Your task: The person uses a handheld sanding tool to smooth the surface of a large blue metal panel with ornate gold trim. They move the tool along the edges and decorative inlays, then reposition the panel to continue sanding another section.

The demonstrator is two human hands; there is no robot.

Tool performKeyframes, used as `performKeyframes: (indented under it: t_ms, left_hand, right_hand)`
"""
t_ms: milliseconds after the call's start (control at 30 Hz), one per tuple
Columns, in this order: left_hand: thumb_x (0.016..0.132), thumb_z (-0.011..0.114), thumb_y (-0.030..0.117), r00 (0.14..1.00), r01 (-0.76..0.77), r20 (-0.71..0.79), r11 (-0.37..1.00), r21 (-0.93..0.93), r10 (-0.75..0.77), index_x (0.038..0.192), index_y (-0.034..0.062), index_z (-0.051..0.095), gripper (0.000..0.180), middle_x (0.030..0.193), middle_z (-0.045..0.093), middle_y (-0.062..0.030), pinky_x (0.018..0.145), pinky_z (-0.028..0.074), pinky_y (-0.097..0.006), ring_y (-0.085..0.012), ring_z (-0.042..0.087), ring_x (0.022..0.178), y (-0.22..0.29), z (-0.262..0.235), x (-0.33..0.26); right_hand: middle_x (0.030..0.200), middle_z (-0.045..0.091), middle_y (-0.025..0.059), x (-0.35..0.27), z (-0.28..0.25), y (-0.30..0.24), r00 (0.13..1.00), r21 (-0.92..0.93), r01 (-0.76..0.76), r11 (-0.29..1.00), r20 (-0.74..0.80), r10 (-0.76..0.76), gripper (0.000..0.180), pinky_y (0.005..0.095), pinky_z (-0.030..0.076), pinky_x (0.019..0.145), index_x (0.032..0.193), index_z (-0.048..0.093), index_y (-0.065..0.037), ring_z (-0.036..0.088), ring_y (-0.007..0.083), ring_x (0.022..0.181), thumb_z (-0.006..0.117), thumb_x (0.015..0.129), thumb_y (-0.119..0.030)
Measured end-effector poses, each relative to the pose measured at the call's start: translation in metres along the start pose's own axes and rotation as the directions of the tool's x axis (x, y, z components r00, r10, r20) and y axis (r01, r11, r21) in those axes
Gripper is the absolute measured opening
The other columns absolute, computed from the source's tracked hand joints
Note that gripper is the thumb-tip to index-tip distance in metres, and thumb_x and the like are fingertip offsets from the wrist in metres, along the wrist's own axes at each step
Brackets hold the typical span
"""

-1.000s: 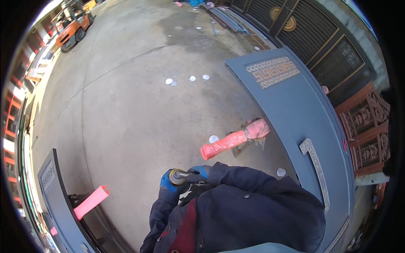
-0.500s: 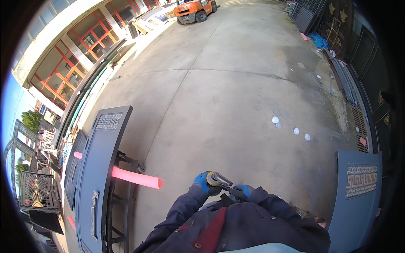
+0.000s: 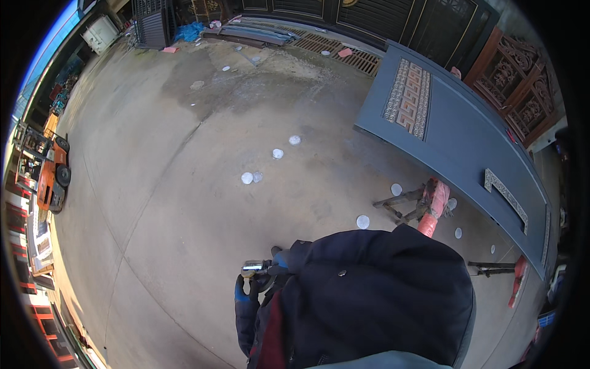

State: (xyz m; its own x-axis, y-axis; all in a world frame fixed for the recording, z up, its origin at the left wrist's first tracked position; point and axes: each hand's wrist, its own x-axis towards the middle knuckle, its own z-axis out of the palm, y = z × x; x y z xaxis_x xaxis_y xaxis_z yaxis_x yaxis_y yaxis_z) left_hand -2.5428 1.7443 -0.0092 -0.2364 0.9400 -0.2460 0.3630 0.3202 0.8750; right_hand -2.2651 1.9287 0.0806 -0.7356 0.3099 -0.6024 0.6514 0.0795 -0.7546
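Observation:
A small handheld disc sander (image 3: 254, 267) with a rounded head is held in front of my body, low in the view. My left hand (image 3: 244, 290), in a blue and black glove, curls its fingers round the head side of the sander. My right hand (image 3: 279, 261), gloved too, grips its body from the other side, partly covered by my dark sleeve. To the right of me lies a grey-blue door panel (image 3: 455, 129) with a patterned strip and a long ornate handle plate, resting on stands wrapped in pink (image 3: 435, 206).
Several white discs (image 3: 278, 154) lie scattered over the concrete floor (image 3: 153, 184). An orange forklift (image 3: 54, 172) stands at the far left. Dark doors (image 3: 362, 18), a floor grate (image 3: 319, 44) and carved brown panels (image 3: 513, 80) line the far and right side.
My view and body have swung to the right. The right-hand door panel now shows at full length, the left-hand panel has left the view, and both hands still hold the sander.

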Motion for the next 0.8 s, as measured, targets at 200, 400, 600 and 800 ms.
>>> performKeyframes:
  t_ms: [200,400,600,800]
  left_hand:
    - [0.104,0.064,0.061,0.786,0.586,0.43,0.757,-0.29,-0.444,0.152,0.0054,0.052,0.075,0.131,0.071,-0.0208,0.094,0.058,-0.051,-0.035,0.072,0.108,0.09,-0.013,0.23]
    - [0.1,0.049,0.077,0.104,0.869,0.96,0.493,0.04,-0.26,0.156,0.0157,0.047,0.083,0.139,0.068,-0.0212,0.099,0.056,-0.058,-0.0427,0.069,0.118,0.221,0.072,0.439]
    - [0.099,0.064,0.055,0.111,-0.91,0.994,0.403,0.101,0.003,0.152,0.0143,0.046,0.069,0.14,0.068,-0.0056,0.119,0.041,-0.051,-0.029,0.062,0.133,0.274,0.16,0.555]
    - [0.101,0.072,0.05,0.261,-0.397,0.959,0.892,0.214,-0.113,0.158,0.0001,0.039,0.082,0.144,0.066,-0.0143,0.114,0.051,-0.046,-0.0286,0.064,0.133,0.406,0.192,0.628]
  right_hand:
    - [0.102,0.078,0.0169,-0.001,-0.113,-0.018,0.831,0.274,-0.171,0.946,-0.475,0.288,0.044,0.0507,0.057,0.082,0.118,0.074,-0.012,0.075,0.036,0.094,0.057,0.106,-0.051]
    - [0.1,0.078,0.0157,-0.008,-0.206,-0.018,0.698,0.162,-0.236,0.958,-0.658,0.283,0.037,0.053,0.059,0.082,0.128,0.068,-0.014,0.076,0.0382,0.092,0.057,0.106,-0.041]
    - [0.1,0.077,0.0165,-0.006,-0.309,0.002,0.693,0.073,-0.264,0.962,-0.68,0.242,0.036,0.0522,0.059,0.082,0.129,0.068,-0.013,0.076,0.0384,0.093,0.057,0.106,-0.039]
    - [0.103,0.077,0.0192,-0.001,-0.409,0.027,0.585,0.204,-0.382,0.901,-0.702,0.407,0.038,0.0521,0.059,0.085,0.127,0.068,-0.01,0.076,0.0406,0.1,0.056,0.106,-0.039]
